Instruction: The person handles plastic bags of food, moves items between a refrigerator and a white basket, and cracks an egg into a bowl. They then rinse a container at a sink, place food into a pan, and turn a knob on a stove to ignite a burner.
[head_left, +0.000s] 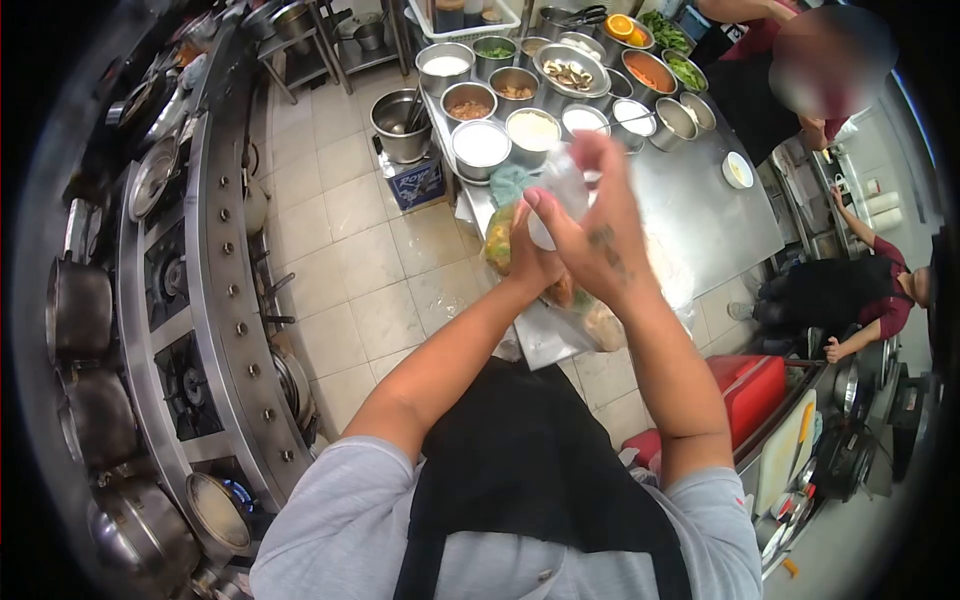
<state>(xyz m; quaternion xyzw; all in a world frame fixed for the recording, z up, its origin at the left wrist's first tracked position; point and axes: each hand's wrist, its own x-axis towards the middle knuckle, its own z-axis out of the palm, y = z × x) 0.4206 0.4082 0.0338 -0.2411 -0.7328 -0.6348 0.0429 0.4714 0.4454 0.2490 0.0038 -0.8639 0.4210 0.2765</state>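
Over the near end of the steel table [715,205], both hands are raised close together around a clear plastic bag [562,190]. My left hand [535,250] is closed on the lower part of the bag, its fingers partly hidden. Higher and to the right, my right hand [600,225] is closed around the bag's upper part, blurred at the fingertips. Beneath and beside them lie a bag of green and yellow food [497,240] and other bagged food [603,325]. A teal cloth [510,185] lies just behind the hands.
Metal containers of ingredients [535,130] crowd the table's far end, with a small white bowl [738,170] at right. A stove [185,380] runs along the left, one burner lit. Two people stand at right, near a red container [745,395]. A pot [402,125] sits left of the table.
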